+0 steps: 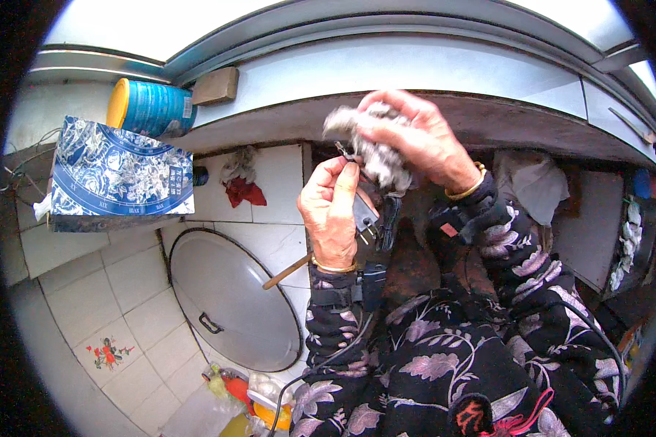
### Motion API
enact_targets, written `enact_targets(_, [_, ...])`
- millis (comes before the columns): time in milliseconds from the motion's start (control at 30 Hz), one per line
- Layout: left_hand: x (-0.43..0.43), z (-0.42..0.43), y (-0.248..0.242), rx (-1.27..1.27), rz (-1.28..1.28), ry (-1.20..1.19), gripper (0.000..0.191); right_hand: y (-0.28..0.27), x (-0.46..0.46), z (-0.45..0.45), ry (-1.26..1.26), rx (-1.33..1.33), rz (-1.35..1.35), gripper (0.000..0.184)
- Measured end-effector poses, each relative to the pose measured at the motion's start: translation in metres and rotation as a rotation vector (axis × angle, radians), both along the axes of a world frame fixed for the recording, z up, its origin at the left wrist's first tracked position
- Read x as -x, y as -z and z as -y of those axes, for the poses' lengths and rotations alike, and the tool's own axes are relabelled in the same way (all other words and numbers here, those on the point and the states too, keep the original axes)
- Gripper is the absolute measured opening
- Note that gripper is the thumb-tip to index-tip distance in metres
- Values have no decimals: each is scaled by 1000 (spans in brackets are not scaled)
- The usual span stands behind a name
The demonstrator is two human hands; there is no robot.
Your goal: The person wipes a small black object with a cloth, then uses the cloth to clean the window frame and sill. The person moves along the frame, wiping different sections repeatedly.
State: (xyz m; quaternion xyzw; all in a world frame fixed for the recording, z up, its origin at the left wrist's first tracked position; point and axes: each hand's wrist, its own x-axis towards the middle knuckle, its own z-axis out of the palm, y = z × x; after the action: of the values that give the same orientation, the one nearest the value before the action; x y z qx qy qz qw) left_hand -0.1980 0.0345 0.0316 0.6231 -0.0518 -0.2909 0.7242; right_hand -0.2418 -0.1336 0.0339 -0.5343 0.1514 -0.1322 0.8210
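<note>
My left hand [336, 199] pinches the end of a small dark object, perhaps a cable connector, between thumb and fingertips. Against its palm side sits a grey plug-in power adapter [365, 213] with metal prongs, and a bundled black cable [391, 218] hangs beside it. My right hand [415, 134], just above and to the right, is closed on a crumpled grey-white cloth [382, 158]. The cloth hangs close to the left fingertips; whether it touches the small object I cannot tell.
A blue tin with a yellow lid [152, 106] and a brown block [215, 86] are by the window ledge. Below them is a blue-and-white patterned box [121, 169]. A large round metal lid [229, 306] leans by white tiles, near a wooden handle [287, 271]. Plastic bags [265, 389] lie at the bottom.
</note>
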Motion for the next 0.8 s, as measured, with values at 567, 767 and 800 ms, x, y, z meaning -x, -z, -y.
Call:
enact_targets(567, [16, 0, 16, -101, 83, 95, 11, -6, 4, 7, -40, 193, -40, 17])
enact_targets(767, [6, -5, 22, 4, 17, 27, 14, -33, -12, 53, 441, 818, 171, 16])
enact_targets(800, [4, -8, 20, 63, 18, 19, 14, -36, -14, 63, 520, 964, 209, 13])
